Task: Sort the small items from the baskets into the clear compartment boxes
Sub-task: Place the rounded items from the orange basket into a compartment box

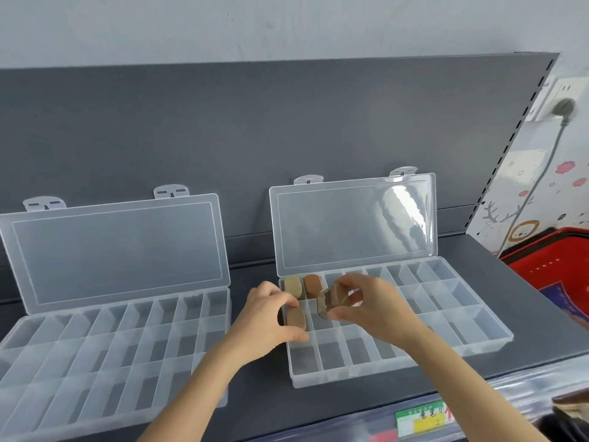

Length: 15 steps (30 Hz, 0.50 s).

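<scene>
now two boxes (95,362) (462,317), seemingly four tan items (291,285) (313,283) (296,319) (328,302), two hands (264,317) (374,303)

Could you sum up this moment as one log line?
left hand: pinches tan oval block at right clear plastic compartment box | right hand: grips brown flat block over it

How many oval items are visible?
4: pale item and brown item in right box, back row; third item in left hand; fourth item in right hand. Some may be hidden.

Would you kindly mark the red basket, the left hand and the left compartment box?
red basket (561,260): head view, near wall.
left hand (264,317): head view, back of hand.
left compartment box (118,250): head view, open lid.
</scene>
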{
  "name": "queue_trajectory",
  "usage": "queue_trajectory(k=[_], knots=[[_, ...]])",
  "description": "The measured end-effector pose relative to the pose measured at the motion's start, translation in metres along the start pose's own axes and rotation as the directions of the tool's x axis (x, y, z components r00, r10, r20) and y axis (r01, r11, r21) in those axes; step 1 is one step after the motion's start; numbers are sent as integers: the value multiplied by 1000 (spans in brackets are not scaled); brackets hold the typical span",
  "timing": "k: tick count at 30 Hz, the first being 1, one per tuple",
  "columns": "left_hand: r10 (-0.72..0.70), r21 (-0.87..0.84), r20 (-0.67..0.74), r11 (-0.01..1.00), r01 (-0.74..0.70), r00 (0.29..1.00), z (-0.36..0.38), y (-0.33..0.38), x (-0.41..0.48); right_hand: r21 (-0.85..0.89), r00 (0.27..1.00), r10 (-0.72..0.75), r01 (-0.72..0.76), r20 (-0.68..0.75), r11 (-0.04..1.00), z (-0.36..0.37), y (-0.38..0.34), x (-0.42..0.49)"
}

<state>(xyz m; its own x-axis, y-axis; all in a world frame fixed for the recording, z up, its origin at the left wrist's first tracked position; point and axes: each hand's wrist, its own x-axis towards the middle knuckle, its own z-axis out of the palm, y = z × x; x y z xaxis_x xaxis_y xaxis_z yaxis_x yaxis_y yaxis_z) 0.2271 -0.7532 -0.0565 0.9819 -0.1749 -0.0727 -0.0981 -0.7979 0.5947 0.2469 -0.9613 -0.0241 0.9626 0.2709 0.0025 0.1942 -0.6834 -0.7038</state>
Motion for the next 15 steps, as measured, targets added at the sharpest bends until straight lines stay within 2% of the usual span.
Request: queue_trajectory(k=[7, 12, 15], knots=[[31, -87, -36, 996, -34, 999, -8, -3, -5, -137, 997, -61, 68, 55, 988, 8, 1, 5], [63, -38, -8, 997, -63, 998, -13, -5, -7, -262, 989, -72, 105, 132, 959, 12, -1, 13], [60, -1, 17, 998, -60, 998, -15, -9, -7, -385, 975, -102, 173, 198, 906, 15, -2, 15]])
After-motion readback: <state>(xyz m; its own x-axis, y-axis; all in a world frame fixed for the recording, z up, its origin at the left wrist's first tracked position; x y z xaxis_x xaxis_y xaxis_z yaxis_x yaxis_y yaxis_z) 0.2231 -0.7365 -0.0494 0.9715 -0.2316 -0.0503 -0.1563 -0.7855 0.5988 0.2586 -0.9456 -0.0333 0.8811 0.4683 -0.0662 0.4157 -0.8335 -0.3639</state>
